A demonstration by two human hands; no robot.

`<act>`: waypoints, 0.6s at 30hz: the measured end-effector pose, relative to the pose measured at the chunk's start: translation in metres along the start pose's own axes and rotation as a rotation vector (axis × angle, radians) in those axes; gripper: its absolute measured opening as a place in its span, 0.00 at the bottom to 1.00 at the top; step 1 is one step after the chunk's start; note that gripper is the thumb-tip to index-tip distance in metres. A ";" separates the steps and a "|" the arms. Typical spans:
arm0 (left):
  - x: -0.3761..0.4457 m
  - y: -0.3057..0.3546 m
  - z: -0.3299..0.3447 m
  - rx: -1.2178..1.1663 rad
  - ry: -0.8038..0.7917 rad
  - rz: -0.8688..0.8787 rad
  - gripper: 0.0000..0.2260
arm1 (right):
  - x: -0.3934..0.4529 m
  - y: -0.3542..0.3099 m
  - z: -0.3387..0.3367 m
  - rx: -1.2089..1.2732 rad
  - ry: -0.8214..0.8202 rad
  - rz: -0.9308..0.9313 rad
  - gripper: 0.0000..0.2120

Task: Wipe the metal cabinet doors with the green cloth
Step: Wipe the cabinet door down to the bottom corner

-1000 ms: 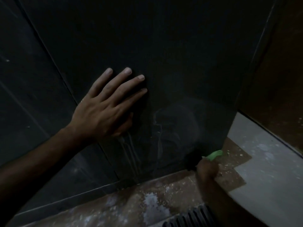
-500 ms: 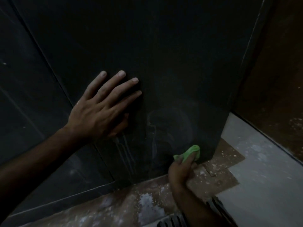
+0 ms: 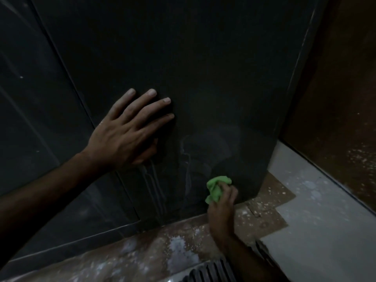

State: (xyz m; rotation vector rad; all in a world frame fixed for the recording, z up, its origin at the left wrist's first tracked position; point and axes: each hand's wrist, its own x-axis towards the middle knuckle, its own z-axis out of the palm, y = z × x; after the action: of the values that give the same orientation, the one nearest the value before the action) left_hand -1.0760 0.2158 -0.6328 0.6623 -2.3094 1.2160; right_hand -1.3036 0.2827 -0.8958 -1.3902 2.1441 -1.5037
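A dark metal cabinet door (image 3: 203, 68) fills the upper middle of the head view, with pale smear and drip marks near its lower part. My left hand (image 3: 126, 131) presses flat on the door, fingers straight and spread. Low on the same door, my right hand (image 3: 221, 204) grips a bunched green cloth (image 3: 216, 187) against the metal, just above the door's bottom edge. A second dark door panel (image 3: 36, 108) lies to the left, past a vertical seam.
Below the doors runs a brown, white-speckled floor (image 3: 142, 247) with a pale grey patch (image 3: 317, 231) at right. A ribbed dark grate (image 3: 209, 271) sits at the bottom edge. A brown wall (image 3: 341, 98) stands to the right of the cabinet.
My right hand has carried the green cloth leftward along the bottom of the door, from its right corner toward the smeared area. My left hand stays pressed in place.
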 end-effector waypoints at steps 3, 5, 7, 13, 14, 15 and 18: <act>-0.001 -0.002 -0.001 -0.013 -0.022 0.021 0.27 | 0.054 -0.013 -0.028 0.216 0.242 0.300 0.30; -0.001 -0.002 -0.001 -0.018 -0.017 0.014 0.27 | 0.081 -0.050 -0.041 0.215 0.381 0.266 0.27; 0.000 -0.002 -0.001 -0.018 -0.011 0.015 0.27 | 0.072 -0.083 -0.036 0.180 0.375 -0.021 0.27; 0.000 -0.005 -0.005 -0.032 -0.051 0.032 0.28 | 0.027 -0.041 -0.013 0.115 0.096 -0.042 0.29; -0.002 -0.005 -0.006 -0.034 -0.059 0.037 0.28 | 0.045 -0.043 -0.022 0.222 0.207 0.114 0.28; -0.003 -0.005 -0.007 -0.038 -0.068 0.040 0.28 | 0.066 -0.051 -0.033 0.306 0.309 0.208 0.28; -0.004 -0.005 -0.008 -0.044 -0.078 0.038 0.28 | 0.105 -0.103 -0.051 0.391 0.504 0.007 0.29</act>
State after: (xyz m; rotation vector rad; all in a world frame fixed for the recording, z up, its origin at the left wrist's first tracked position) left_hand -1.0682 0.2210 -0.6279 0.6648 -2.4160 1.1723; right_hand -1.3312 0.2301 -0.7520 -0.9406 1.9216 -2.3087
